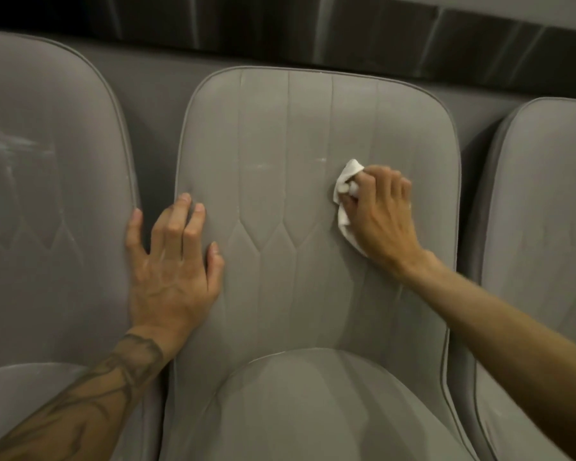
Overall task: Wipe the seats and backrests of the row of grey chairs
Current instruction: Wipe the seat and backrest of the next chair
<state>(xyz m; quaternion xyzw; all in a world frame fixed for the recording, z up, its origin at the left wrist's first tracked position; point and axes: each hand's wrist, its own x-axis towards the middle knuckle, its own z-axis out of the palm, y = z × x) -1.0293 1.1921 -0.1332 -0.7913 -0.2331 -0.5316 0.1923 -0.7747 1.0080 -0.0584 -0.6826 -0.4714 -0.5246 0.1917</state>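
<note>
The person's right hand (381,216) is gripping a crumpled white cloth (346,191), fingers curled round it, and is pressing it against the backrest (290,134) of the middle chair, on the right side of the stitched panels about halfway up. Part of the cloth is hanging below the thumb side of the hand, lying against the fabric. The left hand (172,264) is lying flat and spread, fingers straight, resting on the left edge of the same backrest, with the little finger reaching over the piping towards the gap beside the left chair (47,168). A dark tattoo (113,384) is showing on the left forearm. Below both arms the middle chair's seat (300,414) is rounding forward, touching the base of the backrest. The left chair is standing just beside it, with pale smears showing on its backrest, and the right chair (542,201) is standing just beside it on the other side. A dark band (313,31) is running along the wall behind all three.
</note>
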